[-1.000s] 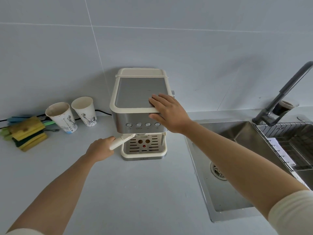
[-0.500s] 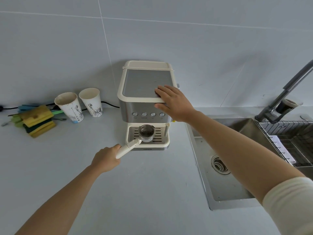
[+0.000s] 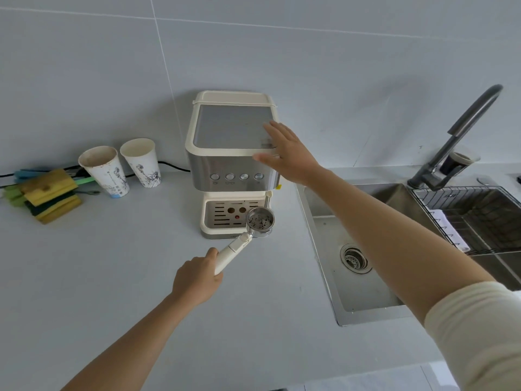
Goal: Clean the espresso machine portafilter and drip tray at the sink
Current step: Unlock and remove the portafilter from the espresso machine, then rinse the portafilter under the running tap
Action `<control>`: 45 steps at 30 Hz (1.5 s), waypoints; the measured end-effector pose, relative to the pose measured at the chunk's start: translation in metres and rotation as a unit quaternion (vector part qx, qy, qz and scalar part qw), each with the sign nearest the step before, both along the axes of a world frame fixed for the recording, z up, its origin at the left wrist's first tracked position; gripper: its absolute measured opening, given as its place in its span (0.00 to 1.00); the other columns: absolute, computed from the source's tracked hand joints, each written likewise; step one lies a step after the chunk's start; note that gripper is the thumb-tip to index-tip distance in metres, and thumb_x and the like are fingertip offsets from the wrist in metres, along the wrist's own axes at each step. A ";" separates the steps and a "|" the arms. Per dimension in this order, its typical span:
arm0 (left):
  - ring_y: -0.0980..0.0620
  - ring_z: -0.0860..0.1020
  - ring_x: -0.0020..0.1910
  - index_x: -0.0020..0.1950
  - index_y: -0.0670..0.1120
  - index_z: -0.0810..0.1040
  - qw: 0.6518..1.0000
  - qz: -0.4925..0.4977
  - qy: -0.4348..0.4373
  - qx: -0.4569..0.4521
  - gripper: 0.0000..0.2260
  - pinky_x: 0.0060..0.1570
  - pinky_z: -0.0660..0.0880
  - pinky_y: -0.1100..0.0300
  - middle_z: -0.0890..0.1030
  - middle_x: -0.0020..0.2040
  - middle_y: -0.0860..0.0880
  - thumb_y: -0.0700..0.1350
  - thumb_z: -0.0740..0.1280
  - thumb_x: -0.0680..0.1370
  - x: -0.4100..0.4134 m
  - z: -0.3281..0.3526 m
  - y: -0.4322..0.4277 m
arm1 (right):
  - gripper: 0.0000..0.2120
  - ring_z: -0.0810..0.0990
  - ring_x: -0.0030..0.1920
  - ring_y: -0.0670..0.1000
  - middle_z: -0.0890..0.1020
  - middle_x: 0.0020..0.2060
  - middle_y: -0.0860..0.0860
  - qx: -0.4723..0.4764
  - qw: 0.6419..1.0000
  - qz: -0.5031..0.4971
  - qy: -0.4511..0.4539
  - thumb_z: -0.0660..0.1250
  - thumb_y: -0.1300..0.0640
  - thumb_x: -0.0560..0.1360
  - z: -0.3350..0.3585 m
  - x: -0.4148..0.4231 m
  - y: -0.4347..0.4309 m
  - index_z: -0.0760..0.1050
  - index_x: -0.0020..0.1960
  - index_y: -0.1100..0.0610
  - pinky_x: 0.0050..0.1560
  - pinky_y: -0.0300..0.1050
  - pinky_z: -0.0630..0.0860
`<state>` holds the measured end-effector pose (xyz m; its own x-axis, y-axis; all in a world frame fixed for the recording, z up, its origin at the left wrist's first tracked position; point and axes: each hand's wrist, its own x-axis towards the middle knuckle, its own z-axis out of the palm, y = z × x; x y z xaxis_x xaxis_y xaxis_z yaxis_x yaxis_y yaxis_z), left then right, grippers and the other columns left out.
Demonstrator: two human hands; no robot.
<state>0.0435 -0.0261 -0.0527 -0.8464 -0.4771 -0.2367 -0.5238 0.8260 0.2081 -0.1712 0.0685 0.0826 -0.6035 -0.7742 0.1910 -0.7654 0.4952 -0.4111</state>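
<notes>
Gripping the cream handle of the portafilter (image 3: 242, 241), the left hand (image 3: 197, 280) has its fingers curled tight round the handle's near end. The portafilter is free of the espresso machine (image 3: 225, 165), held in the air just in front of the machine's lower right corner. Its metal basket faces up and is speckled with dark coffee grounds.

The right hand (image 3: 290, 156) is spread flat, fingers straight and apart, at the machine's top right front corner. It is blurred, so I cannot tell whether the palm touches the lid.

Below the machine's four round buttons the drip tray (image 3: 222, 218) sits in place in the base, its slotted cream grate showing behind the basket.

The machine stands on a pale grey bench (image 3: 112, 277) against a tiled wall. To the machine's left stand two paper cups (image 3: 105, 170), upright and side by side, and farther left lies a stack of yellow and green sponges (image 3: 50, 196). A black cord (image 3: 172, 165) runs along the wall behind the cups toward the machine.

To the machine's right is a steel sink (image 3: 358, 294) with a round drain strainer, a dark faucet (image 3: 465, 128) at its back, and a wire rack (image 3: 465, 190) on the side farthest from the machine.
</notes>
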 end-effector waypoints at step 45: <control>0.44 0.80 0.47 0.53 0.44 0.67 0.997 0.068 0.029 -0.011 0.11 0.40 0.71 0.56 0.80 0.48 0.46 0.50 0.62 0.78 -0.329 -0.007 0.296 | 0.23 0.79 0.49 0.54 0.77 0.46 0.57 -0.280 0.660 -0.375 -0.587 0.57 0.45 0.77 -0.115 -0.373 0.363 0.69 0.59 0.64 0.58 0.44 0.73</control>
